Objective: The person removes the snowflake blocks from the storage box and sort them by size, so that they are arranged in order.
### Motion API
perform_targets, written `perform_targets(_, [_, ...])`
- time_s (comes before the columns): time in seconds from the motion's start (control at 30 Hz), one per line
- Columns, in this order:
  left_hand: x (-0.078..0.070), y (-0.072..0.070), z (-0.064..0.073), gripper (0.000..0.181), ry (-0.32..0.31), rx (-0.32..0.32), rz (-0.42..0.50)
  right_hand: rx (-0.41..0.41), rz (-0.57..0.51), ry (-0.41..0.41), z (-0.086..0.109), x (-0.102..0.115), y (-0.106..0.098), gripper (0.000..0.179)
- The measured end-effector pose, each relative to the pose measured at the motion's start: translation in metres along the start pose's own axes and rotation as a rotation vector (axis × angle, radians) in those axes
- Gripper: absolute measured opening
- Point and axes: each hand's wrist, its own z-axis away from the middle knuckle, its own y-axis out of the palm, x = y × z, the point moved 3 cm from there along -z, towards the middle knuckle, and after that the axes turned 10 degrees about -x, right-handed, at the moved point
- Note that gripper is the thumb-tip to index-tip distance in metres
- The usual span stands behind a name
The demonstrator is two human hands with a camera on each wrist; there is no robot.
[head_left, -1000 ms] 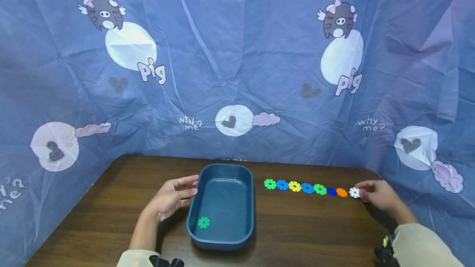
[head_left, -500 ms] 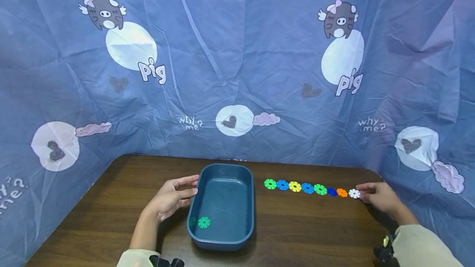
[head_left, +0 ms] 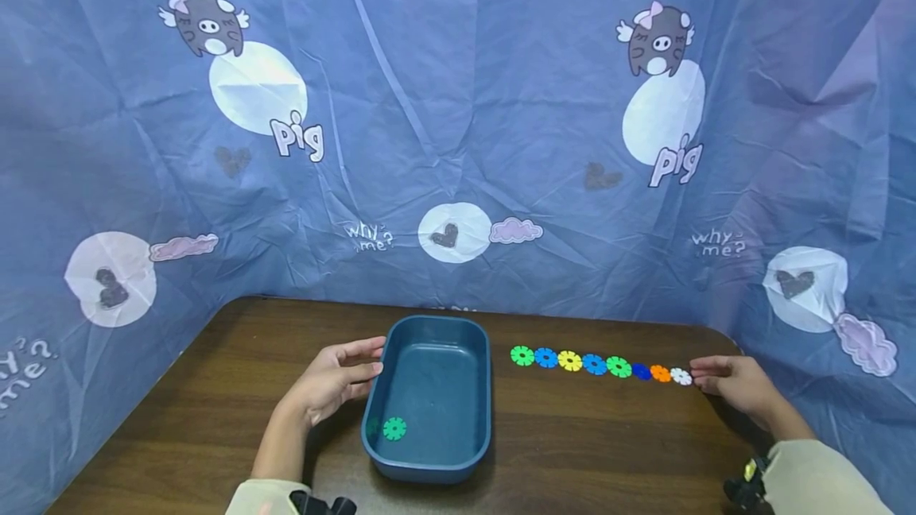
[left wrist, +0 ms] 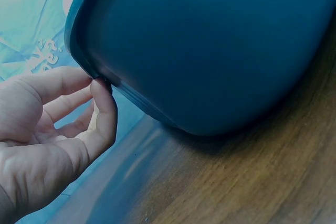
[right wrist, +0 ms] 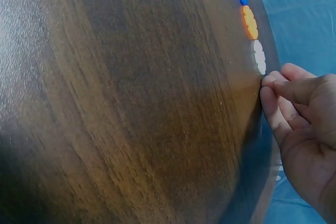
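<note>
My left hand (head_left: 331, 378) pinches the left rim of a dark teal plastic tub (head_left: 429, 463) between thumb and fingers. In the left wrist view, the thumb and forefinger meet right at that rim. Inside the tub, near its front left corner, lies one green notched disc (head_left: 394, 428). At the right end of a row of colourful notched plastic discs is a white snowflake disc (head_left: 681, 376), beside an orange disc (head_left: 661, 373). My right hand (head_left: 740, 388) has its fingertips just beyond the white disc's outer edge, fingers relaxed and with nothing seen between them.
The row continues leftwards with a dark blue disc (head_left: 642, 372), a green disc (head_left: 619, 366) and several more discs, up to another green disc (head_left: 522, 355) right of the tub. The brown wooden table (head_left: 587, 451) ends at a blue patterned curtain (head_left: 458, 141).
The white disc has shifted slightly left, up against the orange one. My right hand has backed off a little to the right from it. The left hand and tub stay put.
</note>
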Motion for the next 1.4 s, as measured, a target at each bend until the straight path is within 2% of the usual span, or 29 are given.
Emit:
perform_targets(0.17, [-0.002,0.001,0.001,0.061,0.005,0.011,0.005,0.028,-0.061,0.011,0.002,0.002,0.0,0.036])
perform_targets(0.33, [-0.002,0.001,0.001,0.06,0.007,0.013,0.003,0.051,-0.041,-0.022,-0.003,0.013,0.004,0.034])
perform_targets(0.53, [-0.001,0.0,0.0,0.06,0.003,0.009,0.009,0.092,-0.005,-0.109,-0.01,0.047,0.015,0.031])
perform_targets(0.7, [-0.001,0.0,0.001,0.061,0.001,0.011,0.015,0.139,-0.033,-0.166,-0.011,0.081,0.03,0.03])
perform_targets(0.93, [-0.001,0.0,0.001,0.061,0.005,0.012,0.016,0.181,0.048,-0.38,-0.012,0.13,0.052,0.024])
perform_targets(1.4, [-0.002,0.001,0.002,0.06,0.004,0.004,0.016,0.29,0.072,-0.526,-0.001,0.195,0.114,0.022])
